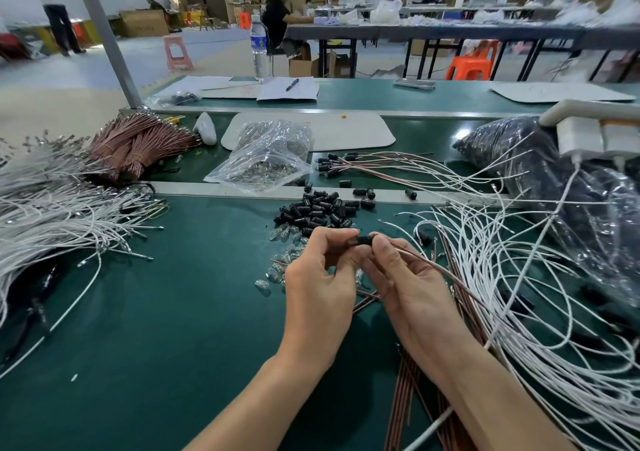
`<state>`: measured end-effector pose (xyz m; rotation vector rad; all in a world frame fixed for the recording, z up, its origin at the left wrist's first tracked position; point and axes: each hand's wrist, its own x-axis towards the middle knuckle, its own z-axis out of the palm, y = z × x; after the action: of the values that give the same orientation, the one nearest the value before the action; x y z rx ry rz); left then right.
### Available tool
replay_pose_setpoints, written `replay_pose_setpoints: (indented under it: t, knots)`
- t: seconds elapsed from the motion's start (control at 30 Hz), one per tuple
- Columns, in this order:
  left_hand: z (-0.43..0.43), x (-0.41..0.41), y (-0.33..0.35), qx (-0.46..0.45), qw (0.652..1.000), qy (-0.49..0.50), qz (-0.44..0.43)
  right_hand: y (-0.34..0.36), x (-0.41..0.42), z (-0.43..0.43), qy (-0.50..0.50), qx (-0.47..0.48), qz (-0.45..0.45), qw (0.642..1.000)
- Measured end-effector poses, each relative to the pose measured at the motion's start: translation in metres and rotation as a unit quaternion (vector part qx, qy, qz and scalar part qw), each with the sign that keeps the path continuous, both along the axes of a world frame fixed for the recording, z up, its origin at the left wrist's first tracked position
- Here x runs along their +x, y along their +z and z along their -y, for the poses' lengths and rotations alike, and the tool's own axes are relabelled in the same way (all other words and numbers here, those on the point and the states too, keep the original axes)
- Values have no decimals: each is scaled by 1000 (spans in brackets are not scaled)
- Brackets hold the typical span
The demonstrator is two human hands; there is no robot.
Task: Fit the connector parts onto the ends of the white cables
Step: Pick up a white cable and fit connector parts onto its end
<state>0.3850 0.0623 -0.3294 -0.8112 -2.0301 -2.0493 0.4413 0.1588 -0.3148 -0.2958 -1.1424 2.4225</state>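
Note:
Both hands meet above the green bench, just in front of a heap of black connector caps (320, 210). My left hand (320, 286) and my right hand (407, 286) pinch one small black connector cap (362, 240) between their fingertips. A thin brown cable (446, 272) runs from that cap under my right hand toward the right. Small clear glass bulbs (280, 270) lie scattered under and left of my left hand. Loose white cables (519, 277) spread over the right side, and a big bundle of white cables (52, 208) lies at the left.
A clear bag of bulbs (266, 156) and finished cables with black caps (332, 163) lie beyond the metal rail. A brown cable bundle (135, 146) is at the back left, a dark bag (571, 187) at the right. A water bottle (259, 49) stands far back.

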Motion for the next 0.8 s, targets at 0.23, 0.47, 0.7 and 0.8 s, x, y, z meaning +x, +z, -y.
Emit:
replay_pose_setpoints:
  t: [0.23, 0.47, 0.7, 0.8]
  knots:
    - [3, -4, 4, -131, 991, -33, -14, -2, 4, -1, -13, 157, 45, 986]
    - [7, -9, 2, -271, 956, 74, -84, -3, 5, 6, -35, 256, 52, 965]
    - [8, -11, 5, -250, 965, 67, -32, -4, 6, 7, -16, 368, 48, 928]
    - [3, -5, 7, -239, 970, 20, -29, 1, 1, 8, 61, 144, 23, 987]
